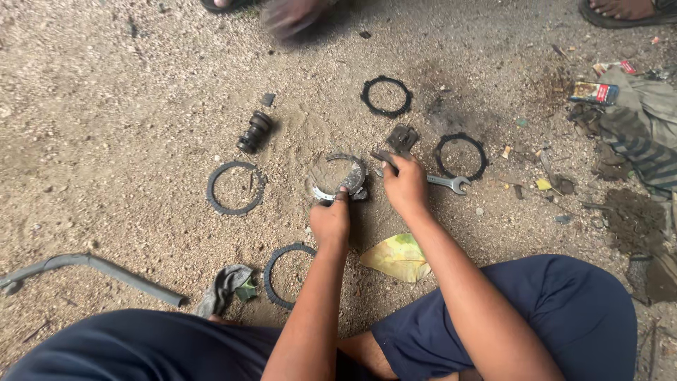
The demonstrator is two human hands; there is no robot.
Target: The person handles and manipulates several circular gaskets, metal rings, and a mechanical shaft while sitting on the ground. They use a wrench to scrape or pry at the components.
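Knees in dark shorts nearest. Left hand pinching near rim of metal ring assembly, mid ground. Right hand closed on spanner just beside. Judgement: steady ring firmly, keep grit out.

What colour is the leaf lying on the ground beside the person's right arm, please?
Yellow with some green, seen in the head view: the leaf.

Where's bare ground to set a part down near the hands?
Bare sand lies left of the toothed ring, above the bent pipe. It is crowded around the metal ring held by the left hand, and by the right hand on the wrench.
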